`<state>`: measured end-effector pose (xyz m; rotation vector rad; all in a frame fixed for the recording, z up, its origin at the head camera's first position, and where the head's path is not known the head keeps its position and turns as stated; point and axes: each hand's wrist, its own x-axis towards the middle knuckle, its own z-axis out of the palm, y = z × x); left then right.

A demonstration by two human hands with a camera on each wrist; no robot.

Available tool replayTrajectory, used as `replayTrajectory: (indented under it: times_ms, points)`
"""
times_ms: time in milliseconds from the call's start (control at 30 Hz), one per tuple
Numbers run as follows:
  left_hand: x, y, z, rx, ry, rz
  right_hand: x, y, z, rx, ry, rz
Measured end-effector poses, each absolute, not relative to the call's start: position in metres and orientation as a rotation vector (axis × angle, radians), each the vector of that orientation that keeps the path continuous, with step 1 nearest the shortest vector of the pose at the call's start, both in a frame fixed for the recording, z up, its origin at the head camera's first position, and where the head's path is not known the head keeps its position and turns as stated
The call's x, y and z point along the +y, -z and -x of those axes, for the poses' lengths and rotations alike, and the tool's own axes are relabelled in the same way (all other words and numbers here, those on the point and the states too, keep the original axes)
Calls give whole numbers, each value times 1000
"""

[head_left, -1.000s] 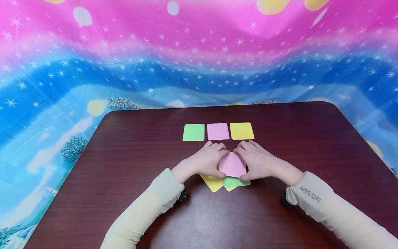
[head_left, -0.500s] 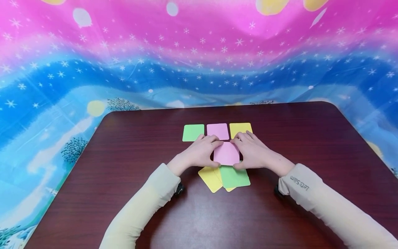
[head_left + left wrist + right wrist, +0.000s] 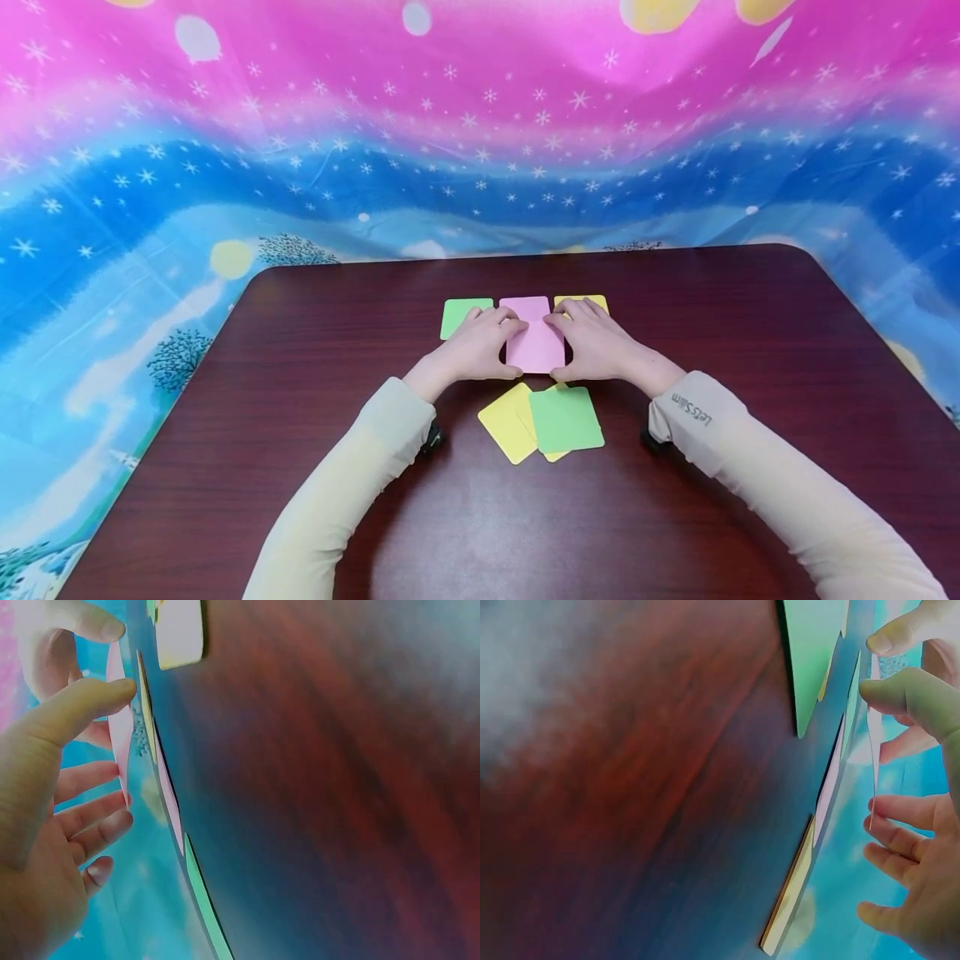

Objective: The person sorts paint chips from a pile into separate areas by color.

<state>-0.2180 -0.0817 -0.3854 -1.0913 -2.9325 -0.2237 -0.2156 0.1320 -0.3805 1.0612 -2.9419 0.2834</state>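
Between my left hand (image 3: 480, 346) and my right hand (image 3: 597, 343) a pink square card (image 3: 536, 354) is held by its side edges, thumbs near and fingers far. Both wrist views show this pink card (image 3: 120, 720) raised off the table and slightly bowed. Behind it in the head view lies another pink card (image 3: 525, 306), partly covered, in a row with a green card (image 3: 456, 317) on the left and a yellow card (image 3: 600, 303) on the right. My hands hide parts of those two. Nearer to me, a green card (image 3: 567, 421) overlaps yellow cards (image 3: 506, 427).
The dark brown table (image 3: 315, 375) has rounded far corners. Behind it hangs a patterned cloth (image 3: 480, 150) in pink and blue with snowflakes. Beige sleeves (image 3: 352, 475) cover both forearms.
Both hands have carried the pink card away from the near pile toward the far row, a little to the left. The green card on the pile is now uncovered.
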Motion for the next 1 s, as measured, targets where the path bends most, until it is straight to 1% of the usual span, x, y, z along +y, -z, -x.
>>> replayTrajectory:
  times_ms: [267, 767, 1000]
  points:
    - [-85, 381, 231, -2956, 236, 1055, 127, 383, 231, -2960, -289, -1053]
    - [-86, 389, 258, -3047, 255, 971, 120, 386, 258, -3047, -296, -969]
    - [-84, 391, 266, -3083, 223, 927, 117, 387, 268, -3080, -305, -944]
